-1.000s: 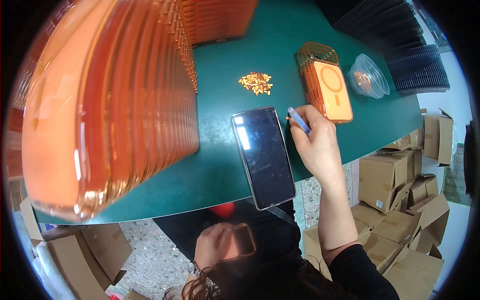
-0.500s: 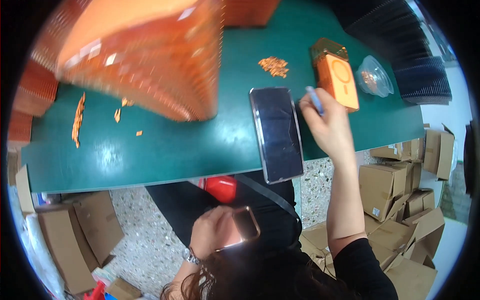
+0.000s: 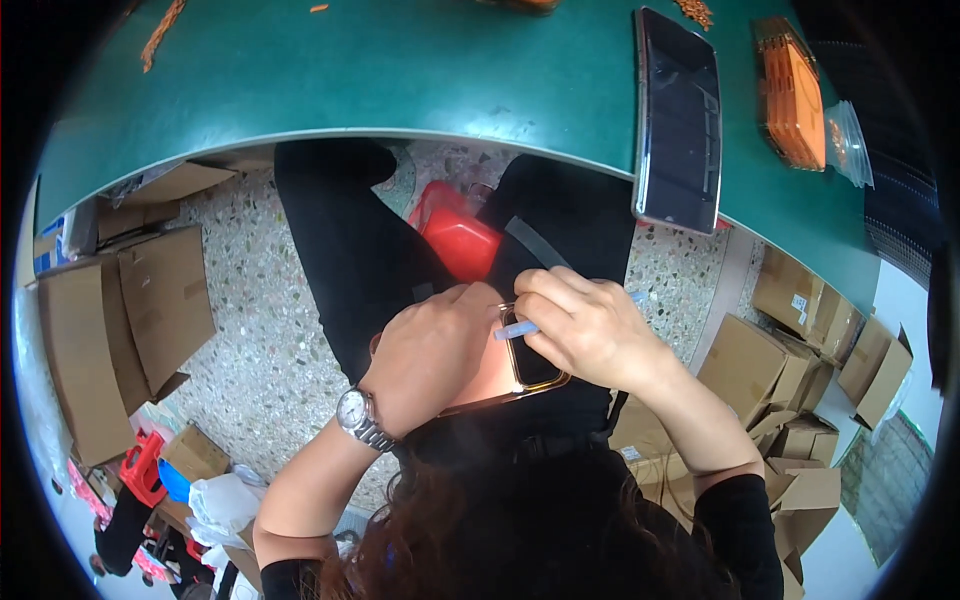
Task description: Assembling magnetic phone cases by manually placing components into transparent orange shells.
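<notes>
Over my lap, my left hand is closed around an orange phone case with a shiny gold rim. The case has a large rectangular camera opening at its right end. My left fingers hide much of its far side. My right hand pinches a slim pale-blue stick-like tool, its tip over the case beside the opening. What the tool is exactly, I cannot tell. On the table edge lies a large dark phone, beyond both hands.
The green table curves across the far side. On its right are a stack of orange cases, a clear plastic tub and small orange pieces. A red object sits between my legs. Cardboard boxes stand on both sides.
My view has tipped down toward my lap. My right hand has come from the table to the case, bringing the blue tool. The left hand still holds the case.
</notes>
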Tool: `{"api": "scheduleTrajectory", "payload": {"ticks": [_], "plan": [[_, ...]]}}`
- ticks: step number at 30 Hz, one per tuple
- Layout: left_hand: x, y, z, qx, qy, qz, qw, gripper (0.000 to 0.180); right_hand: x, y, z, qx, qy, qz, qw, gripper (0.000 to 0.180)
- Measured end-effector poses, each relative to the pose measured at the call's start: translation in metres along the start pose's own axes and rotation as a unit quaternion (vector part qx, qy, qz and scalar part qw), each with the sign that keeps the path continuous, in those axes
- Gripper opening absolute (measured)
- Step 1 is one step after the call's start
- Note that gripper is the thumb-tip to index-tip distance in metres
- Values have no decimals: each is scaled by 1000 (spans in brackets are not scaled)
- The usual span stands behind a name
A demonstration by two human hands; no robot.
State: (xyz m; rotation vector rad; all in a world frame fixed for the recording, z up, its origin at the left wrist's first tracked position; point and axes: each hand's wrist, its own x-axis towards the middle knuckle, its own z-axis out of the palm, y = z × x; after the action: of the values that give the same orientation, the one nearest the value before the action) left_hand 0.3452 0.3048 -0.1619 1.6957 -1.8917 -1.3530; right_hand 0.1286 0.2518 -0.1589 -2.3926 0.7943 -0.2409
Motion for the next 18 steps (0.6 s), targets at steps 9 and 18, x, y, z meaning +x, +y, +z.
{"api": "scheduleTrajectory", "payload": {"ticks": [9, 18], "plan": [[-11, 0, 9, 25, 37, 11, 999, 11, -3, 0, 10, -20, -6, -16, 1000, 29], [-5, -4, 9, 50, 43, 12, 998, 11, -5, 0, 16, 104, -21, 59, 993, 27]]}}
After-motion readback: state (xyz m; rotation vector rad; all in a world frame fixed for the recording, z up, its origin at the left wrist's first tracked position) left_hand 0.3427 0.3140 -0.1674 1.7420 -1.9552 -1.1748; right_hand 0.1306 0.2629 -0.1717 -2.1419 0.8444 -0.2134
